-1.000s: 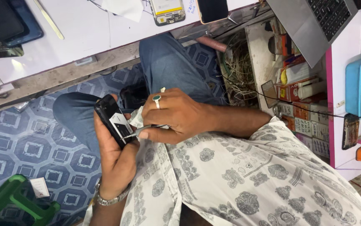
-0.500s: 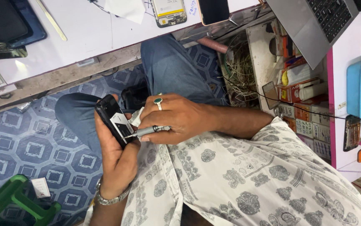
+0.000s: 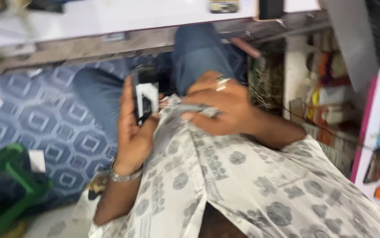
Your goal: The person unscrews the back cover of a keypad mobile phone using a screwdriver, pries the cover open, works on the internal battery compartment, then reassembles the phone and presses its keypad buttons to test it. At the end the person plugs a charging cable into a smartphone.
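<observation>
Shifted since half a second ago: view tilted and blurred, white tabletop now only a strip along the upper edge; phone raised slightly and turned more upright over the lap; right hand drawn a little away from it.

Left hand: curled around the phone from below and behind, fingers and thumb closed on its edges; metal wristband at the wrist.

Phone: dark body, open back with a pale rectangular plate facing outward; held above the blue-trousered knees, in front of the patterned white shirt.

Right hand: fingers folded down over a slim grey metal tool, pinched between thumb and fingers; tool lying roughly level, tip pointing toward the phone; whether tip touches the phone, cannot tell through the blur; ring with a dark stone on one finger.

Surroundings: blue patterned floor covering at left; green plastic crate at lower left, well apart from the hands; small white scrap beside the crate; cluttered shelf of coloured boxes at right; pink-edged white panel further right; second phone lying on the tabletop at the upper edge.
</observation>
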